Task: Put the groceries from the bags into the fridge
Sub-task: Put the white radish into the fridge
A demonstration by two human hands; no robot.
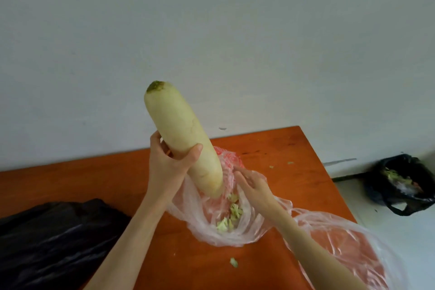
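Pale, plain wall (235, 30) fills the far half of the head view, and below it an orange-brown wooden table (294, 153) runs from the left edge toward the right, where it ends beside a light floor. On that floor, far right, sits a small black bag (400, 183) with green scraps showing in its open mouth. A dark black bag (51, 238) lies on the near left part of the table.

At the middle of the table lies a thin clear plastic bag (211, 226) with red print, its mouth open, with pale green leaf scraps (231, 215) inside; one more scrap (233, 262) rests on the wood just near of it. The left hand (169, 162) grips a long white radish (183, 134), fingers and thumb curled round its lower half, holding it tilted, stem end up and to the left, its lower tip just above the bag's mouth. The right hand (254, 186) has its fingers stretched fairly straight, touching the bag's far rim beside the radish tip
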